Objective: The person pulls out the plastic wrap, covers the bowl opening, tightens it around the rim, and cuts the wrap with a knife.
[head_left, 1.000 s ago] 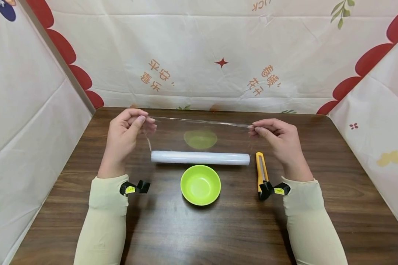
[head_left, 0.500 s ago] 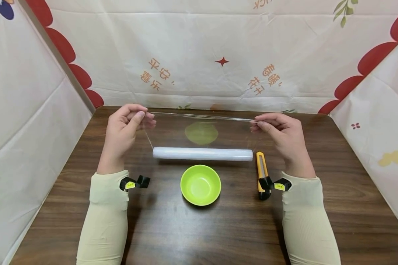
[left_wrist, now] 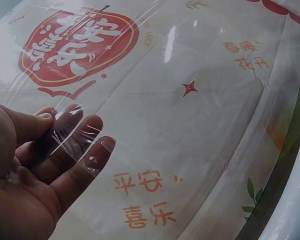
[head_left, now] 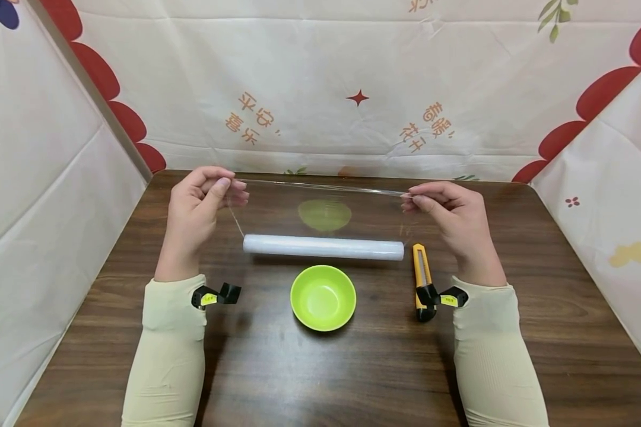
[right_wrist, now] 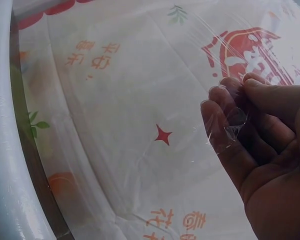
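Clear cling film (head_left: 320,187) stretches between my two hands, its far edge pulled taut. My left hand (head_left: 194,219) pinches one corner between thumb and forefinger, and my right hand (head_left: 454,222) pinches the other corner. From there the sheet runs down to the white roll of cling film (head_left: 323,247), which lies crosswise in the head view. In the left wrist view, wrinkled film (left_wrist: 80,140) lies across the spread lower fingers. Film also covers the fingertips (right_wrist: 222,115) in the right wrist view. Just nearer than the roll stands a round green bowl (head_left: 323,298).
A yellow utility knife (head_left: 422,281) lies right of the bowl, partly behind the right wrist's camera mount (head_left: 442,296). The brown wooden table (head_left: 320,379) is bordered by a printed white cloth (head_left: 320,77) at the back and sides. A green reflection (head_left: 324,215) shows through the film.
Both hands have risen slightly toward the back of the table with the film's edge. The roll has shifted a little farther from the bowl. Bowl and knife have stayed put.
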